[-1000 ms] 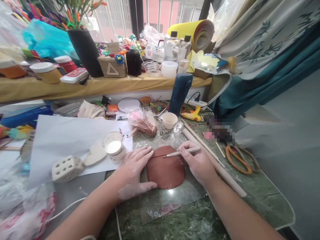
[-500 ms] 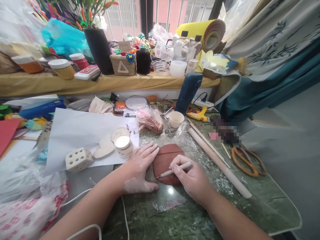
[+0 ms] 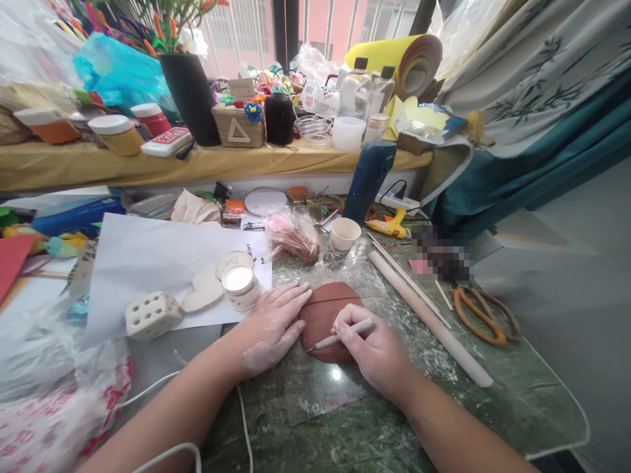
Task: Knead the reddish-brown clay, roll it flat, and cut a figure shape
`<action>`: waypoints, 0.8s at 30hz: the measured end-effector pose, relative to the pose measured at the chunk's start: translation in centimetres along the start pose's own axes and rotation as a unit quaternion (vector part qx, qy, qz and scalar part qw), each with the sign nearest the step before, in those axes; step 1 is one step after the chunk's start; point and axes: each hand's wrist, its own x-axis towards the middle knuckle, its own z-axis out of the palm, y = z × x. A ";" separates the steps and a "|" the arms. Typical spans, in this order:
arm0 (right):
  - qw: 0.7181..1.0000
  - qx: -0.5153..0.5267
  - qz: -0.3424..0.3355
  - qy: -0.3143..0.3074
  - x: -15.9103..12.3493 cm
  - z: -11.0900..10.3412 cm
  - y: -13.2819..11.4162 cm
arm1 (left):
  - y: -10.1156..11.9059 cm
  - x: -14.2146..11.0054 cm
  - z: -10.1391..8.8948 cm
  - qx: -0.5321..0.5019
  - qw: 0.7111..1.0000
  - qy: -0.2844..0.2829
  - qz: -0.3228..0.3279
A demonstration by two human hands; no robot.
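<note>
A flat slab of reddish-brown clay [image 3: 325, 320] lies on a clear sheet [image 3: 315, 401] on the green table, with a line scored across its upper part. My right hand [image 3: 367, 341] grips a pale, pen-like clay tool [image 3: 340, 335], its thin tip at the slab's lower left edge. Flat beside the slab, my left hand [image 3: 276, 322] has its fingers stretched out, fingertips at the slab's upper left edge. White powder marks its skin. Whether the tip cuts into the clay I cannot tell.
A rolling pin [image 3: 434, 322] and thin sticks lie right of the slab, near large orange-handled scissors [image 3: 480, 315]. Left are a white jar [image 3: 240, 287], a heart-shaped piece [image 3: 202, 293] and a big die [image 3: 152, 315]. Behind stand a small cup [image 3: 345, 234] and a glue gun [image 3: 389, 224].
My left thumb has swung up from below the slab to lie close to the fingers at its left edge. The tool tip has hardly moved, and the view has shifted slightly.
</note>
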 end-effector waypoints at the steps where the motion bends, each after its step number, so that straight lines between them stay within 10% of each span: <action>1: 1.000 0.002 0.000 -0.003 0.0 0.0 0.0 | 0.0 0.0 0.0 0.001 1.000 -0.001 0.000; 24: 0.995 -0.065 -0.040 -0.060 0.1 -0.3 -1.4 | 0.3 0.0 -0.3 0.000 1.000 -0.004 -0.009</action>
